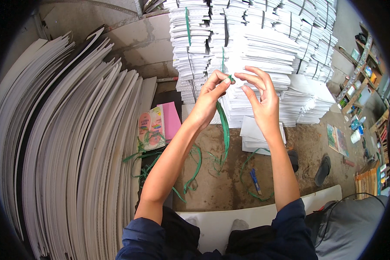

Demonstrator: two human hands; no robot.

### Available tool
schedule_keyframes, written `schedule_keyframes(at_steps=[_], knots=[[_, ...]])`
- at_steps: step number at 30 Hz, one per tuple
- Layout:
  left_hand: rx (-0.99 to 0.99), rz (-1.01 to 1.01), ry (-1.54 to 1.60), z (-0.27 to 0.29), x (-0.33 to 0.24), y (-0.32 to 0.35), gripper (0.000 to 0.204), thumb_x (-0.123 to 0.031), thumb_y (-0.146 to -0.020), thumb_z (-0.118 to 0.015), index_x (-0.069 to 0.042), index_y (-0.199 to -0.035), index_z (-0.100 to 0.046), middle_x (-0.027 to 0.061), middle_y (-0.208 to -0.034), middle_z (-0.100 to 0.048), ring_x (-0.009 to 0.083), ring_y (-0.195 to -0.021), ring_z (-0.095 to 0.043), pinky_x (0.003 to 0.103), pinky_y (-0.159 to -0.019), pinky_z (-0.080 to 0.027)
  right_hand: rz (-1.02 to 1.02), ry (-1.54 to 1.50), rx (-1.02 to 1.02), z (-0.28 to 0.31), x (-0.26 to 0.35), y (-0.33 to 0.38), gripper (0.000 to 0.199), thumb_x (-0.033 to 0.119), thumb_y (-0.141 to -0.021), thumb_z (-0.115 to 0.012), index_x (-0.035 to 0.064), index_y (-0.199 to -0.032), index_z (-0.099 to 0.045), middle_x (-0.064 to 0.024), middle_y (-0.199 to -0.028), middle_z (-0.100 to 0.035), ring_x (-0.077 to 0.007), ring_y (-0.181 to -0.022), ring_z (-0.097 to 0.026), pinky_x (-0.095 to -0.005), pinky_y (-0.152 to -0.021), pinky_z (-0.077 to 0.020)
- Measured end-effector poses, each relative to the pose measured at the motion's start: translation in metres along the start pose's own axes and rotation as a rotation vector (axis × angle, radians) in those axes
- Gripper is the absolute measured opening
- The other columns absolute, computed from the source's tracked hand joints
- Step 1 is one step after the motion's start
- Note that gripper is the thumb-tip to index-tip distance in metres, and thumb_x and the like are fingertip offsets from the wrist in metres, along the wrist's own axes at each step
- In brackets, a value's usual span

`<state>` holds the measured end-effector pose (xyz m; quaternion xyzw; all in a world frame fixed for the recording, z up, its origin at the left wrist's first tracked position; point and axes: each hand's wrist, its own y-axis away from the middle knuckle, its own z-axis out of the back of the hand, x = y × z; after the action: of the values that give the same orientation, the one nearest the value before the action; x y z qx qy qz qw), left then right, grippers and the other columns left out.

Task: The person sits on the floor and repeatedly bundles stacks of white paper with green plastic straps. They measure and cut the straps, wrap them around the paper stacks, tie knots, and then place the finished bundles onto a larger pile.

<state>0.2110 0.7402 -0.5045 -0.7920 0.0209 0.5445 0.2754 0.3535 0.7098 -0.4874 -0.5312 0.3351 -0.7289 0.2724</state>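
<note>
My left hand is raised in the middle of the view, thumb and forefinger pinching a green plastic strap. A small bunched or knotted bit of the strap sticks up at the fingertips. Its long tail hangs down below the hand toward the floor. Just to the right, my right hand is held up with its fingers curved and apart, and nothing shows between them. Its fingertips are close to the bunched bit. Behind both hands rise tied stacks of white paper.
Tall curved stacks of sheets fill the left side. Loose green strap lies on the floor, near a blue-handled cutter knife and a small pile of white sheets. A dark sandal sits to the right, before cluttered shelves.
</note>
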Motion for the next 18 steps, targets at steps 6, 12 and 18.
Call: schedule_keyframes(at_steps=[6,12,18], knots=[[0.031,0.078,-0.042,0.0012,0.0004,0.0017,0.012,-0.027,-0.086,-0.050,-0.017,-0.082,-0.046,-0.0037,-0.095,-0.042,0.0092,-0.097,-0.038,0.030,-0.082,-0.029,-0.032,-0.039,0.002,-0.0042,-0.0026,0.0028,0.033,0.000,-0.080,-0.054,0.0035,-0.111,-0.044,-0.0081,-0.097,-0.063,-0.0181,-0.094,-0.058,-0.0297,-0.081,-0.0432],[0.044,-0.021,-0.236,-0.0031,-0.0014,0.0013,0.015,-0.027,-0.087,-0.050,-0.012,-0.084,-0.048,-0.0042,-0.089,-0.044,0.0064,-0.089,-0.038,0.024,-0.078,-0.029,-0.065,-0.007,-0.032,-0.0006,-0.0018,0.0053,0.034,0.000,-0.078,-0.056,0.0042,-0.111,-0.045,-0.0096,-0.093,-0.063,-0.0176,-0.086,-0.061,-0.0286,-0.075,-0.0453],[-0.009,-0.126,-0.295,-0.0024,0.0005,-0.0010,0.017,-0.023,-0.083,-0.057,-0.007,-0.079,-0.055,-0.0044,-0.073,-0.052,0.0037,-0.072,-0.042,0.020,-0.069,-0.034,-0.077,0.025,-0.052,-0.0034,-0.0010,0.0067,0.036,-0.001,-0.076,-0.060,0.0041,-0.110,-0.047,-0.0095,-0.087,-0.063,-0.0176,-0.082,-0.062,-0.0285,-0.073,-0.0456]])
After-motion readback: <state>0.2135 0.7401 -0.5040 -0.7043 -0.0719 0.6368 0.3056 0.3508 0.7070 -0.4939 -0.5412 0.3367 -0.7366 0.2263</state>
